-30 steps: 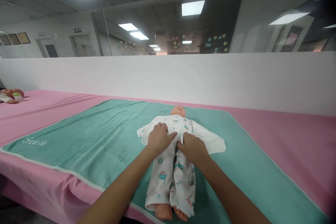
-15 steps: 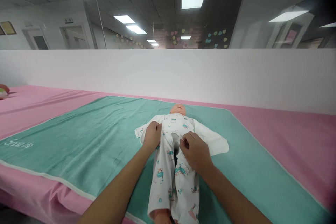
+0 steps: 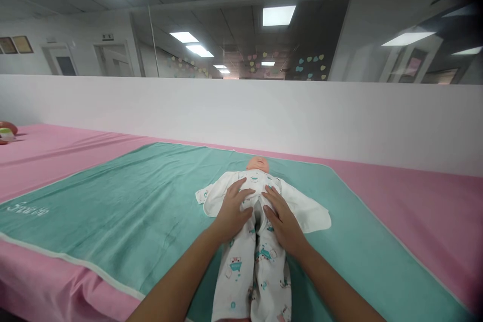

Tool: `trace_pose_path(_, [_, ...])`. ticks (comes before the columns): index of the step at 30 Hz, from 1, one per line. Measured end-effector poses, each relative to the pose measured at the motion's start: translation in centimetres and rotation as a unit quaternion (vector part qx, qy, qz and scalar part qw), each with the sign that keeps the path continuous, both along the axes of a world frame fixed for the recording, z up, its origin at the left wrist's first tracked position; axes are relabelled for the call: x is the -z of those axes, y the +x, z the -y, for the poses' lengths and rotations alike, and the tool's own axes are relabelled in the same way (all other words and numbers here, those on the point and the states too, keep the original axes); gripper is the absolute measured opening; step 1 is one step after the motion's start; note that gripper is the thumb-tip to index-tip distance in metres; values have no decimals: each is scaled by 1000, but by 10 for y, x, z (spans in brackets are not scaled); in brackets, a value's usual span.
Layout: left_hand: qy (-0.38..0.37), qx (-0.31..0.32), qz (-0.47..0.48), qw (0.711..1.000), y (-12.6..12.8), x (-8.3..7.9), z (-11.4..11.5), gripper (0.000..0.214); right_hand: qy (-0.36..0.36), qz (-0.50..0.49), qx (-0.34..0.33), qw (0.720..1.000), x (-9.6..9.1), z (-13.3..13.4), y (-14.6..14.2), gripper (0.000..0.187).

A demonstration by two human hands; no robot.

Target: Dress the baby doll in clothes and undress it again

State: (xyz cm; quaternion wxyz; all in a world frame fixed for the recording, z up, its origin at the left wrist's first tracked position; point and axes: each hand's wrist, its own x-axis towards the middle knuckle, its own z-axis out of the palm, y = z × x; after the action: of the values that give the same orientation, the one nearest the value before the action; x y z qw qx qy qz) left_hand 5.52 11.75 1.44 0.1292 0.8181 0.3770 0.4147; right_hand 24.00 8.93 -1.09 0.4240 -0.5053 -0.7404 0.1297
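Note:
A baby doll (image 3: 258, 164) lies on its back, its head toward the wall. It wears white printed trousers (image 3: 236, 274) and an open white top (image 3: 307, 209) whose sides spread out on the towel. My left hand (image 3: 234, 209) lies with spread fingers over the doll's left-of-view hip and belly. On the other side, my right hand (image 3: 279, 219) rests on the waist of the trousers, fingers apart. Both palms face down on the cloth. The doll's feet are mostly cut off at the bottom of the view.
Under the doll is a green towel (image 3: 124, 206) with white edging, spread over a pink sheet (image 3: 400, 201). A low white wall (image 3: 226, 115) stands behind. At the far left edge sits a partly seen toy-like object (image 3: 7, 133). Above the wall is glass with reflections.
Both hands have gone from pinching the trousers' waist to lying spread on the doll's middle. The view has tilted up slightly.

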Motion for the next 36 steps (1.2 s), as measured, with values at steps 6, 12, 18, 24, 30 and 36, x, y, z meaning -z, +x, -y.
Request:
trace_pose_path(6, [-9,-20,-32,999,-19,7,65,21,19,52,-23,998,-1,13,0,44])
trace_pose_path(12, [-60,36,-75,995,-58,21,138,34,27,106,-67,992,-10,48,-7,36])
trace_pose_path(18, [-103,70,-75,989,-65,32,162,37,15,74,-138,988,-15,107,-24,25])
trace_pose_path(24, [-113,20,-54,992,-42,42,165,23,137,112,-108,978,9,145,-43,19])
trace_pose_path(30, [-107,-4,-16,994,-42,51,162,26,168,117,-25,979,31,143,-59,34])
trace_pose_path(36, [38,8,33,999,-55,60,164,16,189,104,-25,976,38,131,-66,12])
